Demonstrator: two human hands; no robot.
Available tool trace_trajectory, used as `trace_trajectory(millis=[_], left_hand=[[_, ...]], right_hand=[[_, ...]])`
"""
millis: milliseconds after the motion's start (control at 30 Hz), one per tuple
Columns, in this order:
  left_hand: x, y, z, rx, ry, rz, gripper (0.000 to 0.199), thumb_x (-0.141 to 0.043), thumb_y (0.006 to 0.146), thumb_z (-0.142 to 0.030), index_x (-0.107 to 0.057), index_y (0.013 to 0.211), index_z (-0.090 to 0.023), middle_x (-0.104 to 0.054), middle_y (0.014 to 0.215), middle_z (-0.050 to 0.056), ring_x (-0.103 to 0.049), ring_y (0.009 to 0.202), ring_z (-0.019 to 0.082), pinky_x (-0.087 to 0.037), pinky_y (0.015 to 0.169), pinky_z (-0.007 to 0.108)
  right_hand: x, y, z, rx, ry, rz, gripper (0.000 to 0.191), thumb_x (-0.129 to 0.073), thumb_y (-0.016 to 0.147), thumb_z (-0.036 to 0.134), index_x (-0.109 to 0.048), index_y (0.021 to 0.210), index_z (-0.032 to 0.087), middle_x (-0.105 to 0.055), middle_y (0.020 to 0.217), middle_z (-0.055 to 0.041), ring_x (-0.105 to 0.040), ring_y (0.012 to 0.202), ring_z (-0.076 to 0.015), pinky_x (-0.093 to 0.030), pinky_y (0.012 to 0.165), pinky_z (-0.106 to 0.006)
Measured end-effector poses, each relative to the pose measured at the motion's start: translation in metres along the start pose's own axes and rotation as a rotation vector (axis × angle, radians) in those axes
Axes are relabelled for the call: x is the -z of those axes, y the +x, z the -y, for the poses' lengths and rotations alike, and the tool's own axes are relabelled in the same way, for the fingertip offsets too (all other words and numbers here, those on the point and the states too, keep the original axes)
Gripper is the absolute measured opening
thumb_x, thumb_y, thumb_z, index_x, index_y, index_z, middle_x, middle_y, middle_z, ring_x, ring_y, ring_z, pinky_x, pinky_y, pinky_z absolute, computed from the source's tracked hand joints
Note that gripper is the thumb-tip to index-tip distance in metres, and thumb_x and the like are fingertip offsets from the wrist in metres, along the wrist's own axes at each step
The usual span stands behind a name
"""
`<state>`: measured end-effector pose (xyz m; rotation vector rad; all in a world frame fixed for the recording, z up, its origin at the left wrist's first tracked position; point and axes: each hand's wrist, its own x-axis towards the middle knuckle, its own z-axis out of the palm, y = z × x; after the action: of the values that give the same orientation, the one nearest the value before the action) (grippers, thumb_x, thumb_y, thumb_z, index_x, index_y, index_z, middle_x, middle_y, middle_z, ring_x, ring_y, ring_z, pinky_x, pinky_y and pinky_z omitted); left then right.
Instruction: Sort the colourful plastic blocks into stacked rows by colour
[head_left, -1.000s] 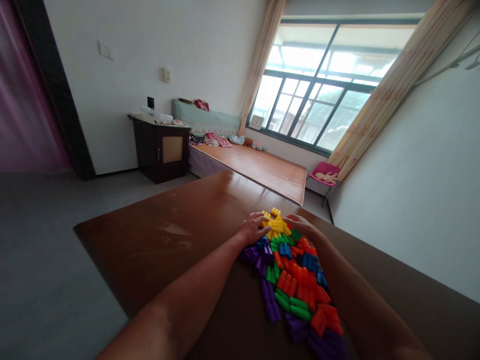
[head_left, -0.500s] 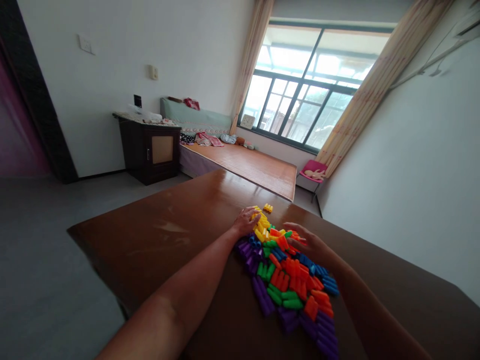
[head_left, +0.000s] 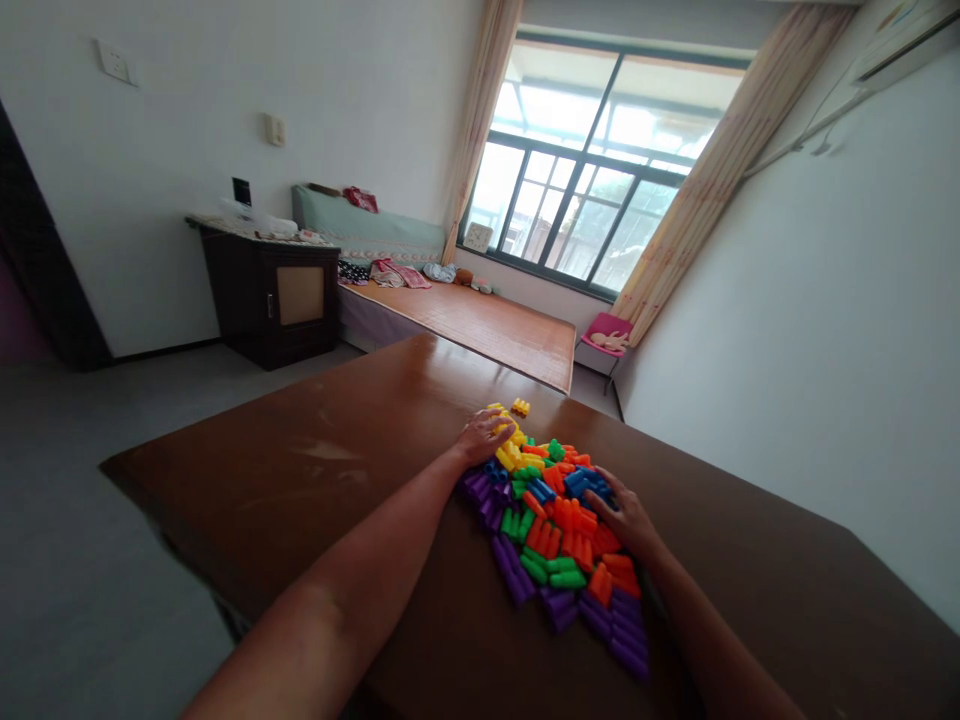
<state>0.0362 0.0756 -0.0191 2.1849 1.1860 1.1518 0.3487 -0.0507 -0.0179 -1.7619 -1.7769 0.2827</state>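
Observation:
Many coloured plastic pieces lie in a pile on a brown table [head_left: 300, 450]. My left hand [head_left: 484, 437] rests with fingers spread on the yellow pieces [head_left: 512, 455] at the pile's upper left. At its right edge, my right hand [head_left: 624, 508] touches the blue pieces [head_left: 583, 484], its fingers apart. Orange pieces [head_left: 575, 523] fill the middle, with green pieces [head_left: 562, 573] below and among them. Purple pieces [head_left: 511, 570] line the left and near edges. A small yellow piece [head_left: 520, 407] sits apart, just beyond the pile.
Beyond the table stands a bed [head_left: 480, 320] with clothes and soft toys on it. A dark cabinet [head_left: 262, 300] is at the left, and a pink chair [head_left: 607, 334] at the right below the window [head_left: 592, 170].
My right hand has moved nearer along the pile's right side, and the blue pieces there are now bunched farther up, by its fingers. My left hand stays on the yellow pieces. The view has shifted slightly.

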Motion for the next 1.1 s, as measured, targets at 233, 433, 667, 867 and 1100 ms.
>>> trace_trajectory(millis=[233, 433, 667, 867, 1100], left_hand=[[0.001, 0.000, 0.002, -0.006, 0.007, -0.013, 0.032, -0.058, 0.085, -0.044, -0.070, 0.108, -0.025, -0.060, 0.130, 0.004, -0.047, 0.129, 0.021, -0.032, 0.114, 0.038], [0.007, 0.005, 0.004, 0.029, -0.161, -0.061, 0.034, -0.049, 0.090, -0.042, -0.071, 0.103, -0.020, -0.066, 0.120, 0.008, -0.055, 0.120, 0.023, -0.040, 0.109, 0.039], [0.009, 0.012, 0.003, 0.023, -0.308, 0.001, 0.044, -0.041, 0.092, -0.051, -0.071, 0.099, -0.020, -0.069, 0.109, 0.005, -0.058, 0.113, 0.021, -0.044, 0.104, 0.035], [0.003, 0.011, -0.004, -0.053, -0.204, 0.071, 0.037, -0.043, 0.093, -0.047, -0.071, 0.100, -0.024, -0.069, 0.115, 0.003, -0.054, 0.120, 0.020, -0.036, 0.111, 0.037], [-0.005, 0.005, -0.009, 0.060, -0.076, 0.055, 0.030, -0.049, 0.091, -0.042, -0.072, 0.104, -0.027, -0.063, 0.127, 0.002, -0.043, 0.132, 0.023, -0.028, 0.116, 0.044]], right_hand=[[-0.025, 0.042, 0.074, 0.140, 0.176, 0.059, 0.049, -0.058, 0.079, 0.053, -0.064, 0.117, 0.022, -0.067, 0.114, -0.0074, -0.063, 0.095, -0.0232, -0.052, 0.086, -0.040], [0.004, 0.042, 0.134, 0.207, 0.223, 0.149, 0.058, -0.051, 0.086, 0.056, -0.053, 0.134, 0.024, -0.065, 0.119, -0.0088, -0.060, 0.108, -0.0252, -0.050, 0.092, -0.042], [0.066, -0.065, 0.065, 0.098, -0.064, 0.268, 0.081, -0.067, 0.071, 0.061, -0.044, 0.142, 0.028, -0.042, 0.148, -0.0095, -0.038, 0.136, -0.0328, -0.034, 0.110, -0.050], [0.040, -0.138, 0.020, 0.067, -0.187, 0.223, 0.108, -0.077, 0.056, 0.061, -0.032, 0.149, 0.028, -0.030, 0.154, -0.0121, -0.029, 0.140, -0.0378, -0.032, 0.110, -0.055], [-0.005, -0.087, 0.059, 0.232, -0.099, 0.035, 0.079, -0.067, 0.075, 0.050, -0.036, 0.145, 0.030, -0.031, 0.154, -0.0097, -0.033, 0.138, -0.0325, -0.033, 0.110, -0.052]])
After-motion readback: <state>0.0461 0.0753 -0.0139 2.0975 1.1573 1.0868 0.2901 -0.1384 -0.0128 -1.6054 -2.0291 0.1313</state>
